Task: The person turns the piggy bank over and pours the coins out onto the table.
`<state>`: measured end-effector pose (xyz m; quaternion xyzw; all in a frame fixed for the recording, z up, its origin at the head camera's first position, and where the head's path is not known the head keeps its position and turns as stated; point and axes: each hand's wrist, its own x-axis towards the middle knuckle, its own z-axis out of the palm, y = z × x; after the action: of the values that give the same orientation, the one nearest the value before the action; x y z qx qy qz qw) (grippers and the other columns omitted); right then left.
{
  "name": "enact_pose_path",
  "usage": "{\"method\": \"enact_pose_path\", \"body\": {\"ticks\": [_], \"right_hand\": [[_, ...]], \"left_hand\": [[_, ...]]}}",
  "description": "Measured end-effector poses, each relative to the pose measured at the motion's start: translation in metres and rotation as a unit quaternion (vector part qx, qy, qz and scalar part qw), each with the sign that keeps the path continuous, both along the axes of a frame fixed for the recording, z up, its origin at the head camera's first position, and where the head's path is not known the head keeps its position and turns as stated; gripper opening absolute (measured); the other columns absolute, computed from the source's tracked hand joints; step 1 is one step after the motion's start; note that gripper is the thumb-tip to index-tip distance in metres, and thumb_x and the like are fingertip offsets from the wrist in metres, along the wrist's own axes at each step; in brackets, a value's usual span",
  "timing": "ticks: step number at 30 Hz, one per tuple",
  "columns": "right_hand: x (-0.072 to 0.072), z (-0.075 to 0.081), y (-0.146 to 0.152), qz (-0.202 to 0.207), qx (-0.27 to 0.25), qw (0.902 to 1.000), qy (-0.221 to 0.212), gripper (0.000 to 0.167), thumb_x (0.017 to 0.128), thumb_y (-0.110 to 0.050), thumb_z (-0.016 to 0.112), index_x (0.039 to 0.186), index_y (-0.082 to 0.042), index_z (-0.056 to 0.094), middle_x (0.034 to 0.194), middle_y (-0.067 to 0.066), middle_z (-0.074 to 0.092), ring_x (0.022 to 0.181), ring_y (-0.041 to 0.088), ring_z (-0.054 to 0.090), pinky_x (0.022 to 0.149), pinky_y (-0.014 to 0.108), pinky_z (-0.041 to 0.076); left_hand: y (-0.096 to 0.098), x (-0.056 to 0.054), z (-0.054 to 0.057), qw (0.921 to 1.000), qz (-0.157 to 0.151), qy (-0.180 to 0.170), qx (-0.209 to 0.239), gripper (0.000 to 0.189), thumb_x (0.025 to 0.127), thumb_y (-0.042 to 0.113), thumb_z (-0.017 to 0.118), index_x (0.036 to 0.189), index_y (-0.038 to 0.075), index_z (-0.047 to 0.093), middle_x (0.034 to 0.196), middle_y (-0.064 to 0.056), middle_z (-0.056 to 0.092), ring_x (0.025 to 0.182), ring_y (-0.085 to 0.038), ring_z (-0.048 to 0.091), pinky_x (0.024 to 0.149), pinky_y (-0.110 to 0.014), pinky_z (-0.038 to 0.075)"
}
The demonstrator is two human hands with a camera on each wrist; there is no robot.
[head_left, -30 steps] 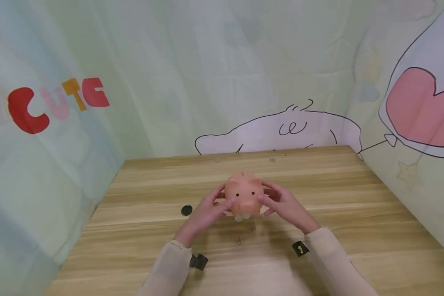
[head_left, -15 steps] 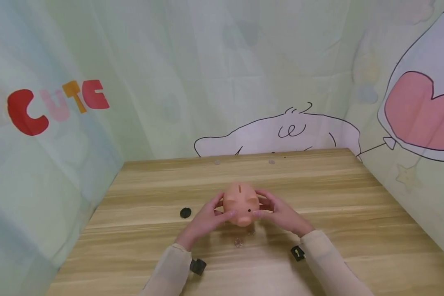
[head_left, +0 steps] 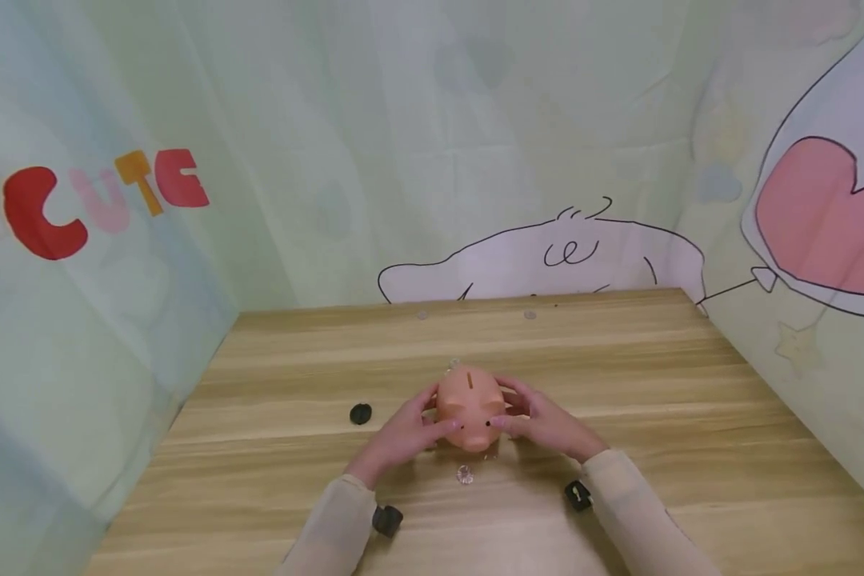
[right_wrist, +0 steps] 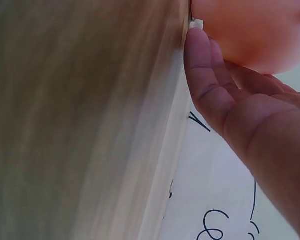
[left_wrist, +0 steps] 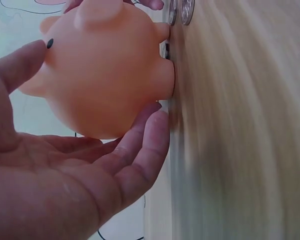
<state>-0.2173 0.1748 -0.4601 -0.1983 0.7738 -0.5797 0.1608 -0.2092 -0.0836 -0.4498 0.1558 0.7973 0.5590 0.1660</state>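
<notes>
A pink piggy bank (head_left: 470, 400) faces me at the middle of the table, its coin slot on top and its snout tipped toward me. My left hand (head_left: 402, 432) holds its left side, thumb near the eye. On the opposite side, my right hand (head_left: 547, 422) grips it with thumb and fingers. The left wrist view shows the feet of the piggy bank (left_wrist: 105, 75) right at the tabletop, with coins (left_wrist: 187, 11) lying by its front. A shiny coin (head_left: 464, 474) lies in front of the snout, and clear shiny pieces (head_left: 454, 365) show just behind the bank.
A round black plug (head_left: 361, 414) lies left of the bank on the wooden table (head_left: 274, 464). Near the back edge are two small coins, one left (head_left: 422, 314) and one right (head_left: 530, 314). A printed curtain (head_left: 317, 160) stands around the table.
Both hands have lowered the piggy bank and tipped it forward, so its slot now shows fully. Coins seen beneath its snout earlier are hidden; shiny pieces have come into view behind it.
</notes>
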Motion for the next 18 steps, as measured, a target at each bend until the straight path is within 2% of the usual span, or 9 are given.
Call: {"method": "enact_pose_path", "body": {"ticks": [3,8,18], "right_hand": [[-0.0021,0.0015,0.0011,-0.002,-0.001,1.0000,-0.001,0.071,0.096,-0.024,0.068,0.154,-0.007,0.030,0.146,0.026,0.044,0.122,0.034,0.054,0.088,0.040,0.052],[-0.0040,0.0003,0.0027,0.002,-0.010,0.9998,-0.017,0.072,0.096,-0.020,0.068,0.154,-0.005,0.027,0.146,0.027,0.043,0.108,0.028,0.059,0.079,0.038,0.053],[-0.0045,0.0015,0.0009,-0.030,-0.005,0.9988,-0.039,0.076,0.094,-0.026,0.071,0.154,-0.007,0.028,0.151,0.028,0.034,0.106,0.028,0.062,0.079,0.041,0.057]], "left_hand": [[0.0019,-0.0017,0.0013,1.0000,0.001,0.005,-0.005,0.087,0.094,0.040,0.069,0.156,0.001,0.023,0.152,-0.021,0.037,0.113,-0.029,0.060,0.083,-0.041,0.054],[0.0040,-0.0035,0.0002,1.0000,-0.001,-0.004,-0.002,0.088,0.095,0.040,0.067,0.156,0.000,0.019,0.154,-0.022,0.034,0.123,-0.033,0.055,0.084,-0.042,0.054],[0.0032,-0.0095,0.0004,0.9993,-0.005,-0.036,0.012,0.091,0.092,0.046,0.069,0.158,0.008,0.020,0.158,-0.015,0.030,0.125,-0.030,0.050,0.085,-0.043,0.053]]}}
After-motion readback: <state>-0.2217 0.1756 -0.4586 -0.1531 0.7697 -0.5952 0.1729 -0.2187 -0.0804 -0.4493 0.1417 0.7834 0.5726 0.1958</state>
